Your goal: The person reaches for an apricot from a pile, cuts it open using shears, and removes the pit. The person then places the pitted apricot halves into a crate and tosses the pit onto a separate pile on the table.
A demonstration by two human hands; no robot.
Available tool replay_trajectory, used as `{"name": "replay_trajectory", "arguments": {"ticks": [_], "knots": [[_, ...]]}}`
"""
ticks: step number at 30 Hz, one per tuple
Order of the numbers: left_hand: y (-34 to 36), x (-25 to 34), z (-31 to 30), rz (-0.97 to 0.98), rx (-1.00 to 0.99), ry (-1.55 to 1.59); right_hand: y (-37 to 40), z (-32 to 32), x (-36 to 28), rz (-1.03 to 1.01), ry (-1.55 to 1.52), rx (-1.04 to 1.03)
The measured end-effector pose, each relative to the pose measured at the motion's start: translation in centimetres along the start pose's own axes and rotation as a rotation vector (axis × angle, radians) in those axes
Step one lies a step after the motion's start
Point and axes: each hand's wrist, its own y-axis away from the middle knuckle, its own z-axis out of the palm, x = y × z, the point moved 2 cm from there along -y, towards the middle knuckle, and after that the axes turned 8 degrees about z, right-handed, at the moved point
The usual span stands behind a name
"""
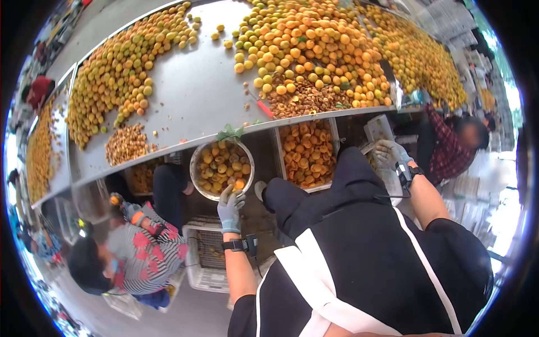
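Observation:
My left hand (230, 210), in a pale grey glove, is at the near rim of a round white bucket (195, 177) full of whole apricots. Its fingers are closed around a bright orange apricot (240, 184) at the fingertips. Off to the right, beyond my knee, my right hand (392, 153) is gloved too, its fingers loosely bent and apart, with nothing visible in them. It hovers by a white container (387, 171). Between my knees and the table stands a white crate (279, 154) of split apricot halves (307, 150).
Heaps of apricots (314, 39) cover parts of the metal table (191, 84). Piles of pits (306, 101) lie along its near edge, beside a red-handled tool (264, 108). One person (140, 247) sits at left, another (449, 140) at right. A white basket (205, 281) stands behind my left hand.

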Motion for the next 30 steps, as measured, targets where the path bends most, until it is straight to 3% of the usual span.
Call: {"name": "replay_trajectory", "arguments": {"ticks": [5, 7, 12, 14, 17, 19, 22, 25, 27, 30], "knots": [[1.5, -4.1, -0.4, -0.004, 0.073, 0.103, 2.2, 7.3, -6.5, -0.189, 0.244, -0.214], [1.6, -4.7, -0.8, 0.009, 0.047, 0.150, 3.1, 6.9, -6.6, -0.211, 0.260, -0.238], [1.0, -3.6, -1.9, 0.082, -0.098, 0.078, 7.7, -1.4, -1.4, -0.066, 0.167, -0.042], [-0.2, -1.6, -1.8, 0.131, -0.155, -0.090, 7.5, -4.8, 1.5, -0.018, 0.008, 0.186], [-2.1, 1.1, -1.8, 0.204, -0.203, -0.186, 5.9, -6.6, 5.6, -0.017, -0.023, 0.303], [-4.0, 1.7, -2.2, 0.251, -0.232, -0.200, 4.3, -6.2, 6.1, 0.003, 0.015, 0.271], [-4.3, 2.8, -3.0, 0.261, -0.175, -0.222, 1.4, -3.6, 4.0, -0.018, 0.172, 0.162], [-3.3, 2.3, -4.0, 0.272, -0.102, -0.179, 1.4, 4.3, -0.4, -0.077, 0.326, 0.131], [-3.3, -0.3, -5.1, 0.290, -0.062, -0.086, 3.2, 10.3, -3.0, -0.236, 0.406, 0.059], [-2.4, -2.5, -5.9, 0.203, -0.052, -0.001, 4.3, 13.4, -4.8, -0.263, 0.529, -0.040]]}}
